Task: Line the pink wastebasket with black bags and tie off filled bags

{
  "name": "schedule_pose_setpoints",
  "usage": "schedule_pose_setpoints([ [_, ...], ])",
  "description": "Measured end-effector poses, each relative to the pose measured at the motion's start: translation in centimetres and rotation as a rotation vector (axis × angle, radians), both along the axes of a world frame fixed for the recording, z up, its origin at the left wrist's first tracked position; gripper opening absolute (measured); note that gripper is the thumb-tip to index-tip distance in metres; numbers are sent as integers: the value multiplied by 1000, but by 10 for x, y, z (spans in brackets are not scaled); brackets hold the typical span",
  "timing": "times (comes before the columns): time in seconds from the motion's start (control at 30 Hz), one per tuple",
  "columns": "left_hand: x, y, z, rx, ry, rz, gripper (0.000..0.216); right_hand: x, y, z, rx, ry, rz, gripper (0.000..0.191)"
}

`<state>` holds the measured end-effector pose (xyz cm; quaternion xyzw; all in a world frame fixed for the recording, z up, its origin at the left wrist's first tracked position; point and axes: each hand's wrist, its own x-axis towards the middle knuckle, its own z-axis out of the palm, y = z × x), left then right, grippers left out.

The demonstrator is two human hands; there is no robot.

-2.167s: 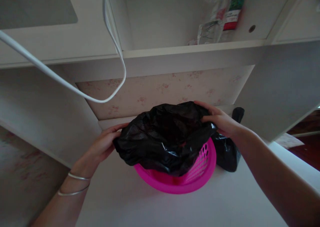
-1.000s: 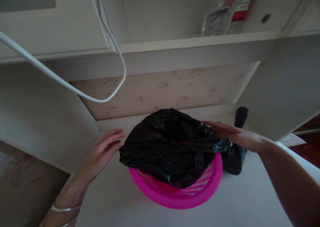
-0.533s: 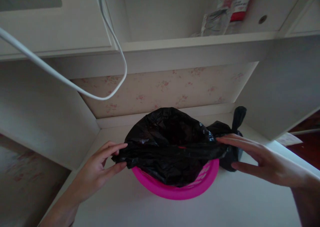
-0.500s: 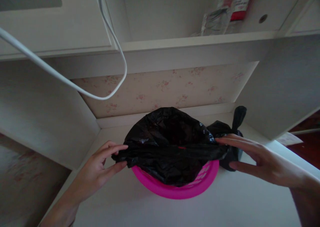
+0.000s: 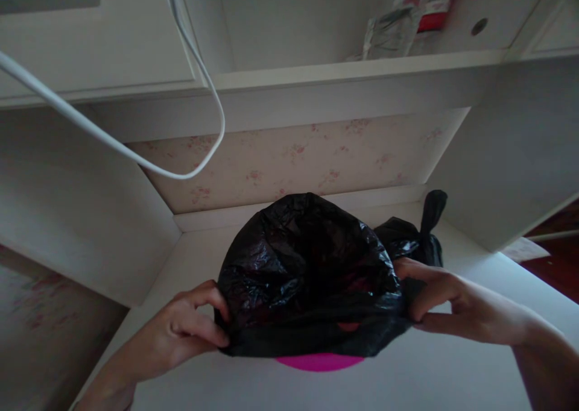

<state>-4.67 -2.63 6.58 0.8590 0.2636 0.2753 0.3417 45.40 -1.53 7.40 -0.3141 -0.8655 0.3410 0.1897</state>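
A black plastic bin bag lines a round pink basket, whose near rim alone shows under the bag's edge. My left hand pinches the bag's left near edge, fingers closed on the plastic. My right hand grips the bag's right near edge in the same way. The bag's mouth is stretched wide between the two hands, and its near edge hangs over the basket's front rim.
A tied black bag lies behind the basket at the right. The basket stands on a white surface inside a white furniture recess. A white cable loops down at the upper left. Packets stand on the shelf above.
Both hands have gone from open fingers beside the bag to a closed grip on its edge. They have drawn the near edge down over the basket's front rim, hiding most of the pink.
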Motion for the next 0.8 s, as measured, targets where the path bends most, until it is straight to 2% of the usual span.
schedule_pose_setpoints([
  [0.23, 15, -5, 18, -46, 107, -14, 22, -17, -3, -1, -48, -136, -39, 26],
  [0.4, 25, 0, 7, 19, 225, 100, 21, -25, 5, -14, 102, -214, -64, 27],
  [0.5, 27, 0, 2, 51, 287, 158, 19, -25, 6, -19, 127, -191, -110, 25],
  [0.6, 26, -10, 6, 165, 342, 194, 25, -18, 0, -19, 162, -129, -207, 27],
  [0.73, 30, -38, 20, 450, 174, 393, 30, -16, -18, -6, 450, 121, -449, 24],
  [0.8, 41, -48, 26, 572, 102, 455, 29, -30, -30, 8, 545, 209, -422, 23],
])
